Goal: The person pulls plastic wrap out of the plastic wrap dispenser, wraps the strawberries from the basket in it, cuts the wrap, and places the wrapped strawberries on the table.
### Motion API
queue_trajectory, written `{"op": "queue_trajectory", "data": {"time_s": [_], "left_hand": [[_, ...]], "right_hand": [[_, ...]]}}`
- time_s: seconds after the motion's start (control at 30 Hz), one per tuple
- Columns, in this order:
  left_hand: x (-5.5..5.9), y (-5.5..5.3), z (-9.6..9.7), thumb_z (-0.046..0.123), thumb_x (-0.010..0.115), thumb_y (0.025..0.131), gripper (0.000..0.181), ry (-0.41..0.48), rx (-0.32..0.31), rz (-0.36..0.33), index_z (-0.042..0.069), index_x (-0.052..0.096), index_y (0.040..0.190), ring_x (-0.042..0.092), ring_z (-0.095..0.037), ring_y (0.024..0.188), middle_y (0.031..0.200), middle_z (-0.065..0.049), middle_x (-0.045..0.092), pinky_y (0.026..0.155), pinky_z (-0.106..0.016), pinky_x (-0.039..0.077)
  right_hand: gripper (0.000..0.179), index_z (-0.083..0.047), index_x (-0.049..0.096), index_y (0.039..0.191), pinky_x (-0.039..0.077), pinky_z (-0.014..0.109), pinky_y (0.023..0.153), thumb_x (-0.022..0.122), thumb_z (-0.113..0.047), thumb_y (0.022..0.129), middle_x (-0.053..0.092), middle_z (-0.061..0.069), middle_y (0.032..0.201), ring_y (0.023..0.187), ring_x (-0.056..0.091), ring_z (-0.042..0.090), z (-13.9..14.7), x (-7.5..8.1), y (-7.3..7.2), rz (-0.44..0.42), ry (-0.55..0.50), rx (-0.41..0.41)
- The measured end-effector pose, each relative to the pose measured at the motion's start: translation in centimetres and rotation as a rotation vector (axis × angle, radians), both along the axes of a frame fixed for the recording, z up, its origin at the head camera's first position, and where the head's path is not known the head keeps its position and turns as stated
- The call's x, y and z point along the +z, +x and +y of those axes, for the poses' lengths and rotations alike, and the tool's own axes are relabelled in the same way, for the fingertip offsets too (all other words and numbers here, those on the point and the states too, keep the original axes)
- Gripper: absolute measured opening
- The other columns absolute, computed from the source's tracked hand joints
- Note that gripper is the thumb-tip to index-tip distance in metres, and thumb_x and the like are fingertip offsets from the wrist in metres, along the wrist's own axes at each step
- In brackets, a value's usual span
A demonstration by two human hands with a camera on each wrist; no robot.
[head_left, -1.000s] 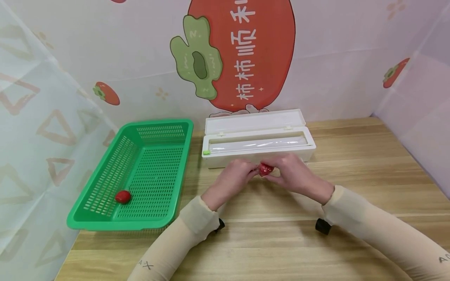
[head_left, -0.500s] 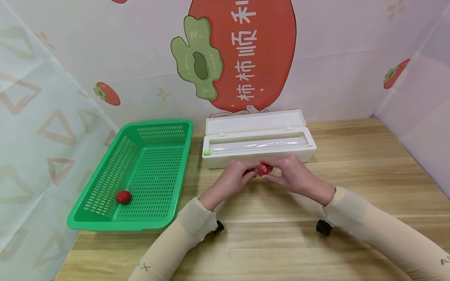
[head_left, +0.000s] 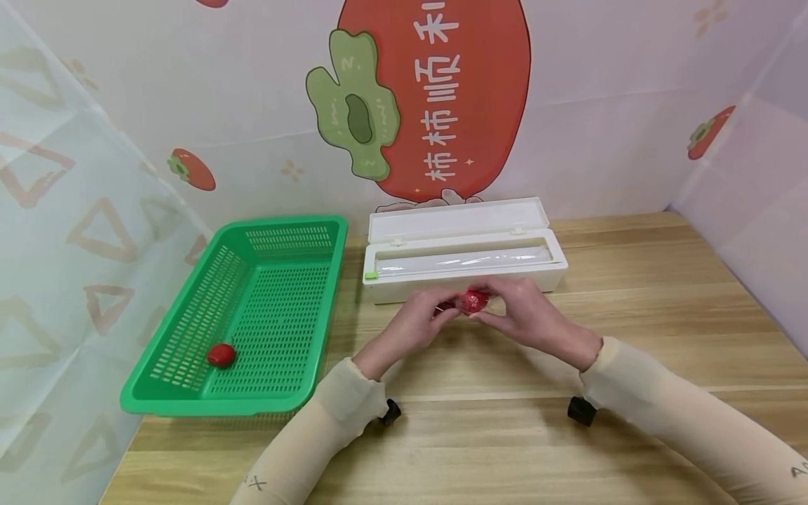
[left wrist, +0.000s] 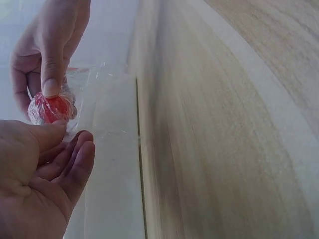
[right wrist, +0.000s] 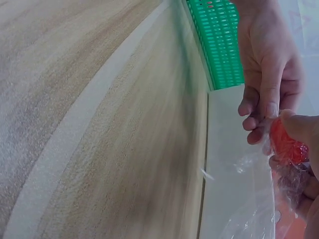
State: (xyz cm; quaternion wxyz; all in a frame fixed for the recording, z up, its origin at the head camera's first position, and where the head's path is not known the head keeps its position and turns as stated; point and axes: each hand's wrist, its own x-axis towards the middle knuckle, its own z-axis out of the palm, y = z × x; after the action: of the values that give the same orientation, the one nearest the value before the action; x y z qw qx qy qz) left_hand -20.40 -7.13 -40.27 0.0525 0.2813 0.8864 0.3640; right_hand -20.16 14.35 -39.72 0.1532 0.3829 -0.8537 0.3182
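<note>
A small red round fruit [head_left: 473, 302] wrapped in clear cling film [right wrist: 241, 164] is held between both hands, in front of the white box. My right hand [head_left: 529, 315] pinches it between thumb and fingers from the right. From the left, my left hand [head_left: 413, 321] pinches the near side of the wrapped fruit, its thumb [left wrist: 52, 133] on the film. In the left wrist view the film is crinkled tightly over the fruit, and a loose part spreads beside it. The left fingertips are partly hidden in the head view.
Behind the hands stands a white cling film box [head_left: 467, 286], lid raised, a film roll [head_left: 463, 261] inside. A green basket [head_left: 236, 405] at the left holds another red fruit [head_left: 221, 355]. A patterned cloth wall [head_left: 606, 140] rises behind the wooden table [head_left: 492, 456].
The fruit has turned slightly and shifted a little left between the fingers. My left hand has drawn back slightly to the left, its fingers changing their hold. Basket and box stay put.
</note>
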Motion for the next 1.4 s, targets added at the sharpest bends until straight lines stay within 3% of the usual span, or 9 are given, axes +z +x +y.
{"op": "queue_trajectory", "data": {"time_s": [0.17, 0.33, 0.5, 0.67, 0.97, 1.17, 1.4], "left_hand": [[0.0, 0.1, -0.2, 0.007, 0.061, 0.096, 0.032, 0.143, -0.007, -0.149, 0.005, 0.063, 0.128, 0.068, -0.018, 0.104, 0.120, -0.010, 0.070, 0.085, -0.021, 0.056], [0.4, 0.2, -0.2, 0.004, 0.065, 0.094, 0.039, 0.225, -0.018, -0.289, 0.002, 0.060, 0.132, 0.067, -0.019, 0.105, 0.122, -0.012, 0.068, 0.090, -0.025, 0.056], [0.5, 0.3, -0.2, 0.015, 0.072, 0.090, 0.040, 0.315, -0.009, -0.404, 0.003, 0.063, 0.127, 0.067, -0.015, 0.100, 0.116, -0.011, 0.070, 0.090, -0.027, 0.056], [0.5, 0.5, 0.2, 0.029, 0.073, 0.090, 0.037, 0.326, 0.060, -0.414, 0.005, 0.068, 0.117, 0.065, -0.011, 0.090, 0.105, -0.007, 0.071, 0.081, -0.023, 0.055], [0.2, 0.8, 0.7, 0.024, 0.076, 0.087, 0.030, 0.336, 0.125, -0.369, 0.003, 0.068, 0.108, 0.063, -0.009, 0.080, 0.098, -0.009, 0.071, 0.071, -0.021, 0.053], [0.1, 0.9, 0.5, 0.025, 0.075, 0.088, 0.030, 0.344, 0.121, -0.386, 0.007, 0.065, 0.109, 0.062, -0.011, 0.083, 0.098, -0.007, 0.069, 0.073, -0.023, 0.052], [0.0, 0.9, 0.3, 0.024, 0.072, 0.091, 0.031, 0.382, 0.102, -0.388, 0.009, 0.064, 0.116, 0.065, -0.012, 0.094, 0.110, -0.009, 0.070, 0.081, -0.023, 0.053]], "right_hand": [[0.042, -0.007, 0.069, 0.112, 0.059, 0.032, 0.081, 0.086, -0.013, 0.075, 0.074, 0.002, 0.105, 0.092, 0.071, 0.013, 0.0, 0.1, 0.1, -0.003, -0.024, 0.006], [0.042, -0.008, 0.072, 0.108, 0.060, 0.032, 0.078, 0.089, -0.012, 0.070, 0.072, 0.003, 0.104, 0.090, 0.069, 0.013, 0.0, -0.2, 0.0, 0.065, -0.036, -0.005], [0.041, -0.010, 0.073, 0.108, 0.059, 0.031, 0.078, 0.089, -0.013, 0.070, 0.073, 0.000, 0.100, 0.088, 0.068, 0.011, 0.0, -0.3, 0.0, 0.057, -0.046, 0.009], [0.041, -0.007, 0.068, 0.105, 0.059, 0.032, 0.075, 0.089, -0.011, 0.070, 0.072, 0.001, 0.095, 0.084, 0.068, 0.013, -0.2, -0.6, 0.0, 0.042, -0.087, 0.015], [0.037, -0.010, 0.067, 0.096, 0.058, 0.030, 0.074, 0.091, -0.011, 0.068, 0.070, -0.003, 0.089, 0.082, 0.066, 0.011, -0.5, -1.0, 0.1, 0.045, -0.119, 0.021], [0.038, -0.010, 0.066, 0.097, 0.058, 0.031, 0.074, 0.090, -0.011, 0.068, 0.070, -0.002, 0.091, 0.083, 0.066, 0.011, -0.4, -0.9, 0.0, 0.045, -0.099, 0.038], [0.036, -0.011, 0.069, 0.104, 0.058, 0.033, 0.084, 0.087, -0.015, 0.073, 0.073, -0.003, 0.100, 0.095, 0.069, 0.013, 0.1, -0.5, -0.2, 0.057, -0.056, 0.066]]}}
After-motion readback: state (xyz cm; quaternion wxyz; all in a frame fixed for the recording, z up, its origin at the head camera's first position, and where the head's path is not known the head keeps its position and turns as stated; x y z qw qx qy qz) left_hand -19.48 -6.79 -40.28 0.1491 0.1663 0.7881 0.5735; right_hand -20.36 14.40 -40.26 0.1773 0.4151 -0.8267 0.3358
